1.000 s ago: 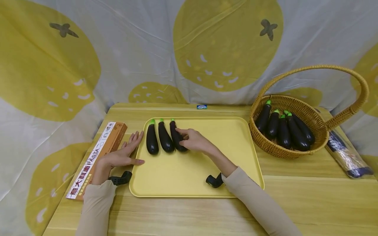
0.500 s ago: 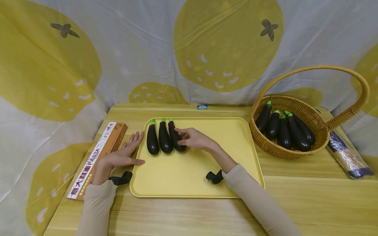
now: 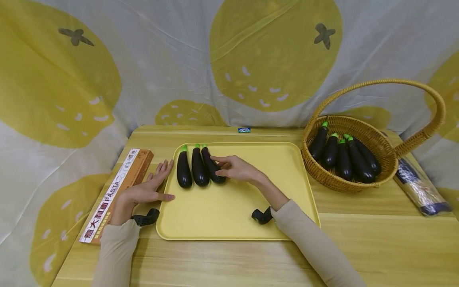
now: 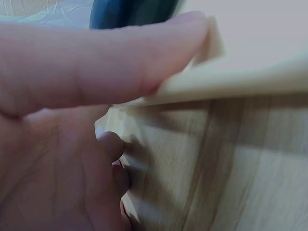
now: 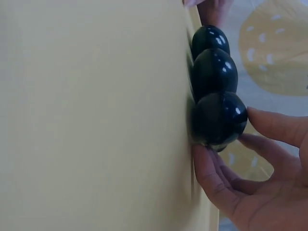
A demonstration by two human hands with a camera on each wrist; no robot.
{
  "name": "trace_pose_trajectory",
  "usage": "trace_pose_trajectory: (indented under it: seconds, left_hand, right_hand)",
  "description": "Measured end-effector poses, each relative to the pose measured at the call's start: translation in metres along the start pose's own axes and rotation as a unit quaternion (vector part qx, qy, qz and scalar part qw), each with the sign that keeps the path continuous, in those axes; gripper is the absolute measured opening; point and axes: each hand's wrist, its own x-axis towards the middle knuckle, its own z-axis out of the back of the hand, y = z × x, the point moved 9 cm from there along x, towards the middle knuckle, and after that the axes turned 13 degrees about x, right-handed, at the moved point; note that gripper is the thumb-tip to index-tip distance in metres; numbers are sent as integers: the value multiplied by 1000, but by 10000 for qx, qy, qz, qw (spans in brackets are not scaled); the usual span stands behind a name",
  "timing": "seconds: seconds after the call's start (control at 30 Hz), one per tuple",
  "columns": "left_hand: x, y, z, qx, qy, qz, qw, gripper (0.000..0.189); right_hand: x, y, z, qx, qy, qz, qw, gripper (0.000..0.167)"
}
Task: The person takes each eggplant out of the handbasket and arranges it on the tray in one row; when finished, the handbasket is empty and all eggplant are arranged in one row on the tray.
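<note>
Three dark purple eggplants lie side by side at the left end of a yellow tray, green stems pointing away from me. They are the left eggplant, the middle eggplant and the right eggplant. My right hand holds the right eggplant from its right side; in the right wrist view, thumb and fingers lie about its rounded end. Spread over the tray's left edge, my left hand has its thumb on the rim and its other fingers outside on the table.
A wicker basket with several eggplants stands at the right, its tall handle arching up. Beyond it lies a clear-wrapped packet. A pasta box is left of the tray, and a small blue packet sits behind it.
The right eggplant's stem end has swung left, closer to the middle eggplant, which has straightened slightly. My right hand has kept hold and barely shifted; my left hand stays at the rim.
</note>
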Motion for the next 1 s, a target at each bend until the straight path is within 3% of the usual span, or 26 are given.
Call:
trace_pose_trajectory:
  seconds: [0.17, 0.37, 0.6, 1.0]
  left_hand:
    - [0, 0, 0, -40, 3, -22, 10000, 114]
    - [1, 0, 0, 9, -24, -47, 10000, 114]
    - [1, -1, 1, 101, -57, -23, 9999, 113]
    - [0, -2, 0, -15, -23, -64, 10000, 115]
  right_hand:
    - [-10, 4, 6, -186, -77, 135, 9997, 59]
    - [-43, 18, 32, -585, -372, 342, 9970, 59]
    - [-104, 33, 82, -636, -819, 501, 9933, 61]
    - [-212, 27, 168, -1326, -1651, 551, 9758, 54]
